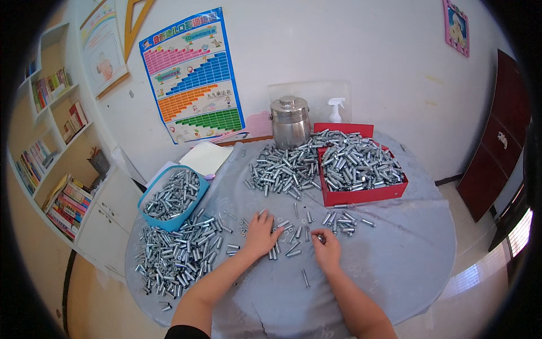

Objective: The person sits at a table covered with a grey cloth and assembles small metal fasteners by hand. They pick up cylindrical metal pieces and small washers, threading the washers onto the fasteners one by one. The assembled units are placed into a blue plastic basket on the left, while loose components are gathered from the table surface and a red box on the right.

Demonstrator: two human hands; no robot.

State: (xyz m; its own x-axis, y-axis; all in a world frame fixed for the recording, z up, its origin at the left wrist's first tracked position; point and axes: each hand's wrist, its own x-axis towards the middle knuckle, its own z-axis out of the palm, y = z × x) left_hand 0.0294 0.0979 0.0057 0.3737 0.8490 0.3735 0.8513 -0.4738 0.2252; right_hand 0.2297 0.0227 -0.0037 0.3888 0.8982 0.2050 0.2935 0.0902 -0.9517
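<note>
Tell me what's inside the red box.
The red box is heaped with small silvery metal sleeves, piled above its rim. Its bottom and anything beneath the heap are covered.

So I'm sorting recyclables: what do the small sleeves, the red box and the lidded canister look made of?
Small sleeves: apparently plated steel, bright silvery-grey glints. Red box: probably cardboard, matte with thin straight walls, though plastic is possible. Lidded canister: looks like stainless steel, brushed and reflective.
</note>
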